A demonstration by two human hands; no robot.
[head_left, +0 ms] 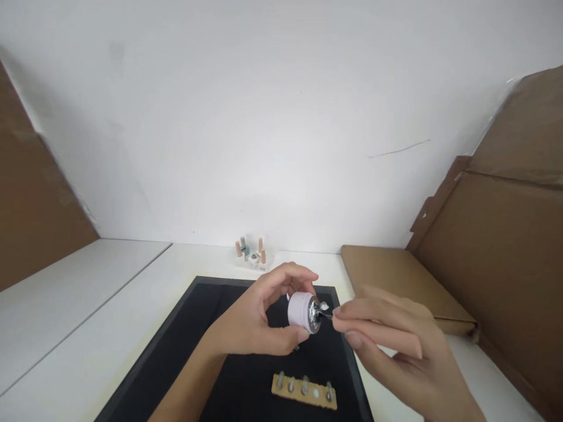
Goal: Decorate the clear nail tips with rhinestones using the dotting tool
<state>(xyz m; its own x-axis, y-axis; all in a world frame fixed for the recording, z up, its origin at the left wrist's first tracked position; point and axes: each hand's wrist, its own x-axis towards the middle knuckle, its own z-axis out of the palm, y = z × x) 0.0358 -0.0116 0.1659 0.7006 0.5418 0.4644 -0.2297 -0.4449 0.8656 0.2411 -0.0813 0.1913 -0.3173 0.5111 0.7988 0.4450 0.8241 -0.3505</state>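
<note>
My left hand (264,322) grips a small pale lilac jar (299,310) between thumb and fingers, tipped on its side with its mouth toward the right. Shiny silver material (314,313) covers the jar's mouth. In my right hand (396,340) is a nail polish brush by its long peach handle (378,335); its dark tip meets the silver at the mouth, and I cannot tell how far in it goes. Below both hands, a tan strip (308,396) bears several upright, nail-shaped pieces on the black mat.
The black mat (176,351) with a raised rim lies on the white table (185,258). At the back, a clear holder (253,262) carries several nail polish bottles. A flat cardboard box (396,281) lies at the right, beside a cardboard wall (501,234).
</note>
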